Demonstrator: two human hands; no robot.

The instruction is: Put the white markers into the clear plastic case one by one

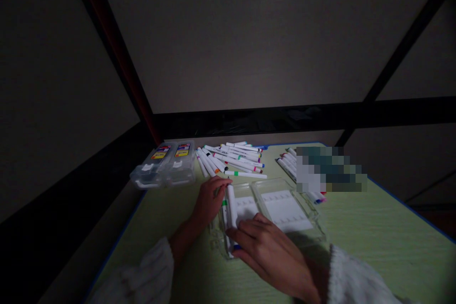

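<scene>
A clear plastic case [255, 194] lies open on the table in front of me, with white notched inserts in its two halves. A white marker [231, 202] with a dark blue band rests lengthwise at the left side of the case. My right hand [269, 247] grips its near end between thumb and fingers. At its far end are the bent fingers of my left hand [210, 199], pinched around the tip. Another white marker with a green band [224, 213] lies in the case just left of it, partly covered by my hands.
Behind the case, several loose white markers [235, 156] with coloured bands form a pile. Two closed clear cases [181, 166] stand at the back left of the green table [377, 237]. More markers [287, 168] lie to the right, beside a pixelated patch. A wall rises behind.
</scene>
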